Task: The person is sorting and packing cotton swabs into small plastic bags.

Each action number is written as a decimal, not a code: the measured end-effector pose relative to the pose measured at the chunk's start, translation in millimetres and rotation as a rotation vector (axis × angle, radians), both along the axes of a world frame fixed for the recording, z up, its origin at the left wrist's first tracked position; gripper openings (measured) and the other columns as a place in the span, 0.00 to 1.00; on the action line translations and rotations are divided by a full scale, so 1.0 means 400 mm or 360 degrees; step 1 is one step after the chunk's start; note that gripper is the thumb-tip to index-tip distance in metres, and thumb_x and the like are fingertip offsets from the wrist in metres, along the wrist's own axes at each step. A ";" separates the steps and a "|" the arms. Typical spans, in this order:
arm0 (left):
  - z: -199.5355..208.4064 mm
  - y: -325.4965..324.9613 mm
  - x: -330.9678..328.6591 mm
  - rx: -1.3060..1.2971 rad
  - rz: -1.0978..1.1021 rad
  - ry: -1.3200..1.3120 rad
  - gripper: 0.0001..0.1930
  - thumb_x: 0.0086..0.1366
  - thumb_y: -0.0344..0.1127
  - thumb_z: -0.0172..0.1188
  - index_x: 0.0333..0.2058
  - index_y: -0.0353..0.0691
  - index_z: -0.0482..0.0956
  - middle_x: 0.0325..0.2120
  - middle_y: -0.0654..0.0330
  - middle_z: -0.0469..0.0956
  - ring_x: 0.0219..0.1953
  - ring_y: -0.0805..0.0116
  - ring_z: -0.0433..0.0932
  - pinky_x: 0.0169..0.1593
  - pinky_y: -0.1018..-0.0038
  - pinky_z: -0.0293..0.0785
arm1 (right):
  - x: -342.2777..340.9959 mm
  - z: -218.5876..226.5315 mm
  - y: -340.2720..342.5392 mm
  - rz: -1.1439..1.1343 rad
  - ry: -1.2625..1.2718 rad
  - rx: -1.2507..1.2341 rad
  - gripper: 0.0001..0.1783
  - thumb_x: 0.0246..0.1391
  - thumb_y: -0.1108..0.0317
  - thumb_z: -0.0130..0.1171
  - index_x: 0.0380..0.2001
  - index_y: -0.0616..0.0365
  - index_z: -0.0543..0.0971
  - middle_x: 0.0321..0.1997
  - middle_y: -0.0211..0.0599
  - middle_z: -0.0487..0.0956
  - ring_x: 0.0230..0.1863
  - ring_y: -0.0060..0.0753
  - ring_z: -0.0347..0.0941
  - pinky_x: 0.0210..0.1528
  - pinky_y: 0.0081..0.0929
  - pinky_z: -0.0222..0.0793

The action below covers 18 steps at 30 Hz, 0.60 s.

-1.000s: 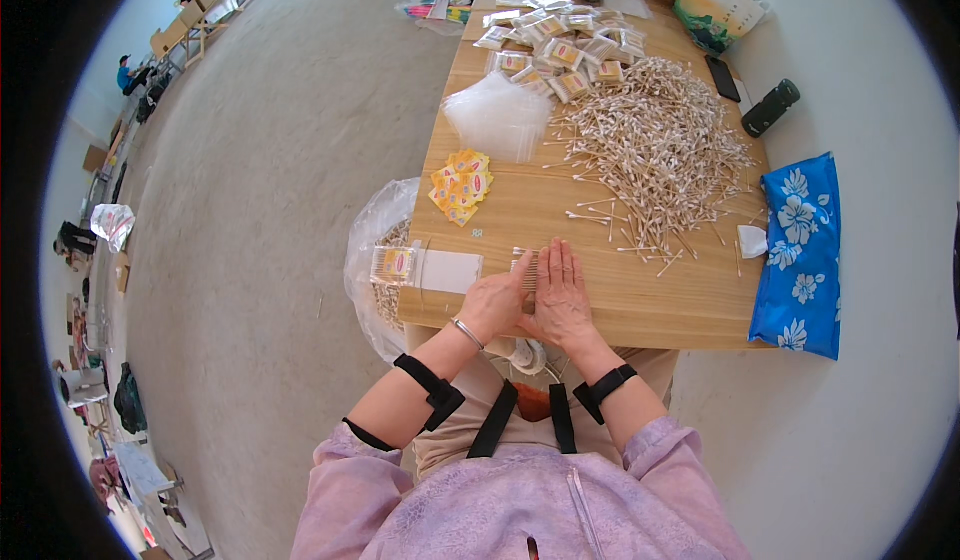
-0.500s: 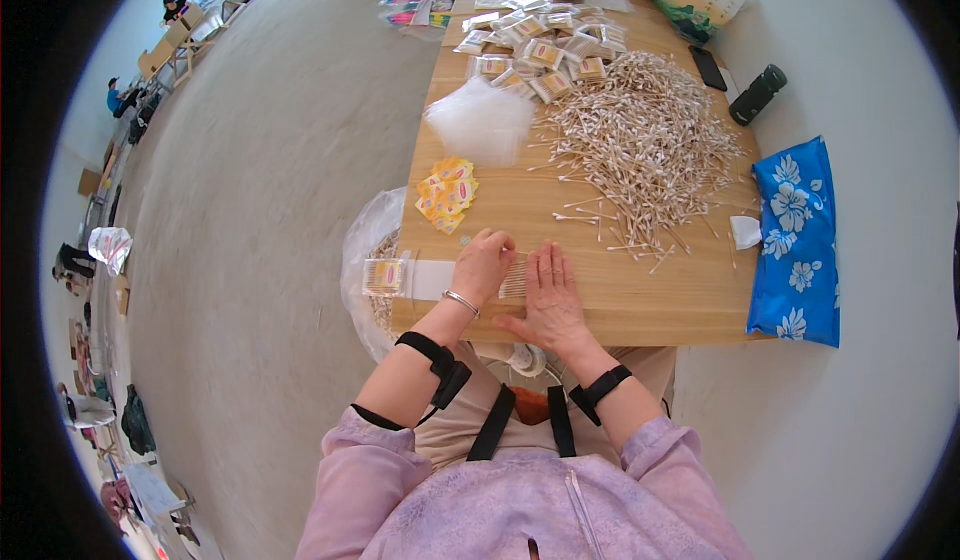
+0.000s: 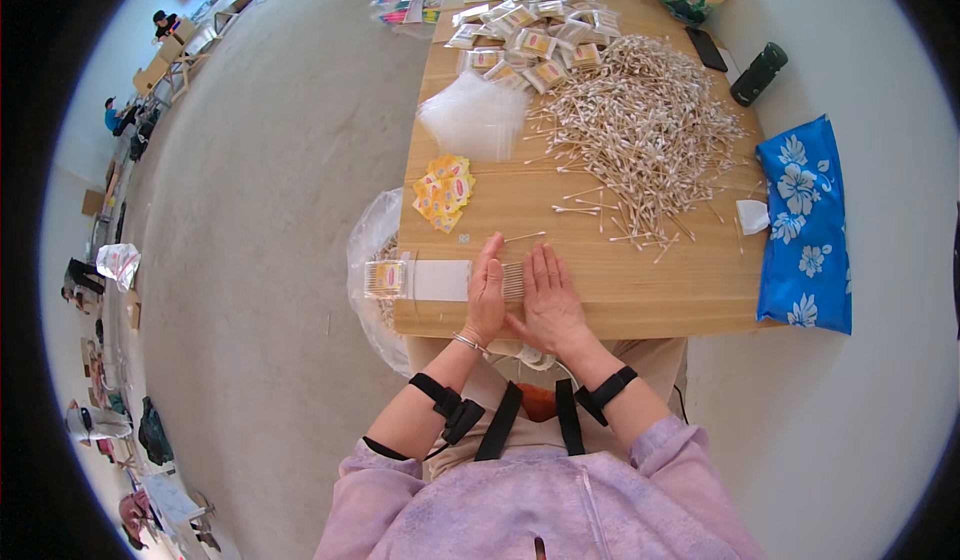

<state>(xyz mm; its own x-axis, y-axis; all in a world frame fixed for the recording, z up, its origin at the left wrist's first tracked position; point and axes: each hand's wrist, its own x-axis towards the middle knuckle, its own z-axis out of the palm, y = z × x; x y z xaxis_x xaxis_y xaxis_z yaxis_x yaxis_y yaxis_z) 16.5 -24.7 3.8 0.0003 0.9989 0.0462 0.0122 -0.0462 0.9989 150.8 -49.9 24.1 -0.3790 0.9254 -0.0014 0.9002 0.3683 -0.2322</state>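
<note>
A row of cotton swabs (image 3: 513,281) lies side by side on the table between my two hands. My left hand (image 3: 486,295) stands on its edge along the row's left side, fingers stretched upward and nothing gripped in them. On the right, my right hand (image 3: 552,300) rests flat with straight fingers against the other end of the row. One loose swab (image 3: 525,236) lies just beyond my left fingertips. Left of my left hand is a white rectangular sheet (image 3: 441,281). Beside it, a clear packet of swabs with a yellow label (image 3: 384,279) sits at the table's left edge.
A big heap of loose swabs (image 3: 650,130) covers the right middle, with filled packets (image 3: 530,45) behind. Clear bags (image 3: 475,120) and yellow cards (image 3: 443,192) lie left. A blue flowered tissue pack (image 3: 805,225), black bottle (image 3: 759,75) and phone (image 3: 706,49) line the right side.
My left hand has gone from bent, pinching fingers above the row to straight fingers on edge beside it. A loose swab now shows beyond its fingertips. My right hand stays flat.
</note>
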 end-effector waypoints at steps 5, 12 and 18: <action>-0.003 0.000 0.000 -0.0058 0.0010 -0.0291 0.26 0.73 0.46 0.37 0.59 0.31 0.62 0.59 0.50 0.63 0.64 0.60 0.58 0.66 0.70 0.49 | -0.019 0.002 -0.019 -0.0011 0.0125 -0.0024 0.55 0.47 0.42 0.56 0.64 0.73 0.47 0.70 0.60 0.42 0.73 0.54 0.31 0.72 0.45 0.26; 0.018 -0.006 -0.023 -0.0126 -0.0017 -0.0108 0.26 0.73 0.47 0.36 0.59 0.32 0.64 0.59 0.52 0.64 0.64 0.66 0.57 0.66 0.72 0.49 | -0.078 -0.009 -0.016 -0.0172 0.0020 -0.0169 0.50 0.52 0.45 0.47 0.63 0.76 0.46 0.70 0.63 0.39 0.73 0.59 0.27 0.71 0.47 0.22; 0.027 0.008 -0.117 -0.0129 0.0081 -0.0153 0.26 0.73 0.48 0.35 0.57 0.31 0.65 0.58 0.53 0.66 0.63 0.65 0.58 0.66 0.71 0.50 | -0.192 -0.041 -0.001 -0.0158 0.0149 -0.0009 0.47 0.52 0.49 0.45 0.63 0.77 0.45 0.70 0.64 0.39 0.72 0.61 0.28 0.70 0.50 0.23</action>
<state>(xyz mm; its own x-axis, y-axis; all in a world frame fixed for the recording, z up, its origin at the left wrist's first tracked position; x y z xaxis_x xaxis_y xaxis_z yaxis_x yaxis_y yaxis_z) -30.2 -21.4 14.6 -0.0511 0.9980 -0.0373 -0.0838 0.0329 0.9959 73.9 -50.1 7.8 -0.2840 0.9585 0.0242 0.9065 0.2766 -0.3189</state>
